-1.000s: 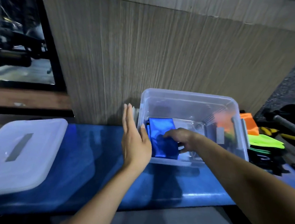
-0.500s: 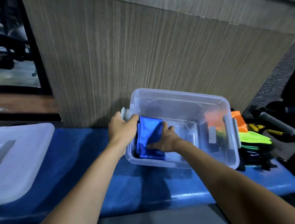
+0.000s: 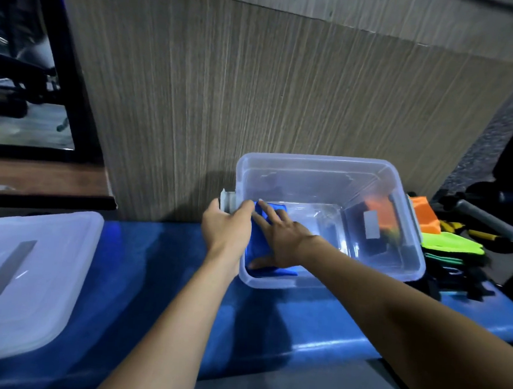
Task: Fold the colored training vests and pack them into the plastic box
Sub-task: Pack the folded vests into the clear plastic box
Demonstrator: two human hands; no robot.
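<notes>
1 blue vest (image 3: 257,246) in 1 box (image 3: 406,267); right hand (image 3: 279,236) flat pressing it; left hand (image 3: 226,230) grips rim.

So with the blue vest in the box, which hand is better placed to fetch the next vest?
Probably the right hand: it lies flat on the blue vest, nearer the vest pile; the left hand holds the box edge.

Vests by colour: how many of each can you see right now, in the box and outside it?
Blue vest, in the plastic box: 1
Orange vest, outside: 1
Neon green vest, outside: 1
Dark items below them: count unclear
Total clearly visible: 3
</notes>
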